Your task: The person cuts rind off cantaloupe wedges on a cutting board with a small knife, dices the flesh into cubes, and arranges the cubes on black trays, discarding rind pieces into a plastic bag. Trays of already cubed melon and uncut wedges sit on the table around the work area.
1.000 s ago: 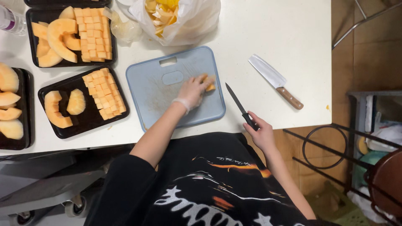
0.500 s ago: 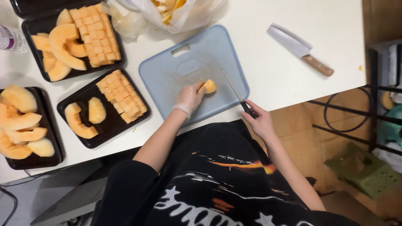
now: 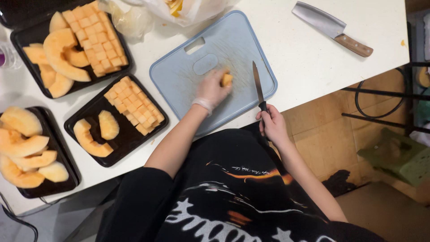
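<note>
From the head camera, the gloved left hand (image 3: 210, 91) is gripping a small melon piece (image 3: 227, 79) against the blue cutting board (image 3: 179, 85), while the right hand (image 3: 272, 126) is curling closed around a knife (image 3: 258, 86), its blade lying just right of the piece.

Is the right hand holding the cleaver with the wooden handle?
No, the right hand grips a slim black-handled knife, while the cleaver lies untouched on the table.
</note>
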